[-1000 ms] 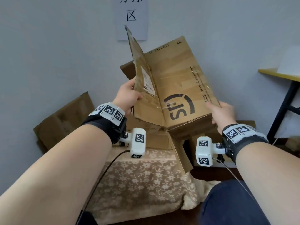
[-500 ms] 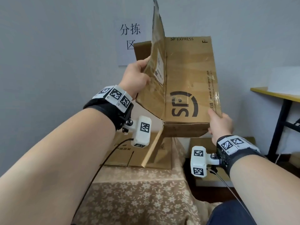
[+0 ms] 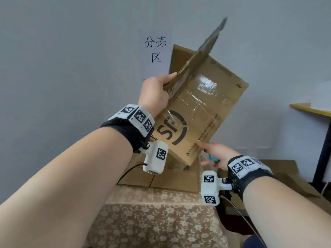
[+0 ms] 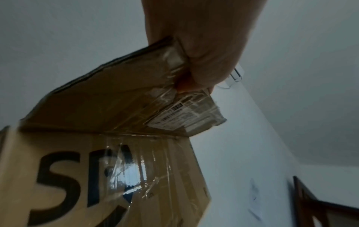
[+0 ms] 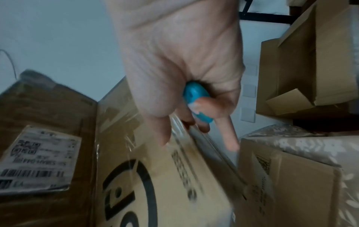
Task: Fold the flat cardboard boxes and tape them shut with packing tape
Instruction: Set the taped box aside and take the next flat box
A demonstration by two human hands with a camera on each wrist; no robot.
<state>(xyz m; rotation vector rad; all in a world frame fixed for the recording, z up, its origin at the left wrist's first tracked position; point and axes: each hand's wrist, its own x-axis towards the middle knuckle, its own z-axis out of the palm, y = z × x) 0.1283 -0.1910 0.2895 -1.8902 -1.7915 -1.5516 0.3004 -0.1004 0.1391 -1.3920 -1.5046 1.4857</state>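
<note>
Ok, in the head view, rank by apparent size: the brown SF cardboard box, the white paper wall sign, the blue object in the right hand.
1. Brown SF cardboard box
2. White paper wall sign
3. Blue object, mostly hidden by the right hand

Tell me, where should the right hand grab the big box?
Probably the box's free lower right edge, coming from the right. The left hand already pinches the raised flap on the other side, and the right hand, curled round a blue tool, has only stretched fingers to spare.

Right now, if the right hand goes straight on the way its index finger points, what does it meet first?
Probably the lower edge of the cardboard box: the right hand, gripping a blue tool, already has its fingertip there.
</note>
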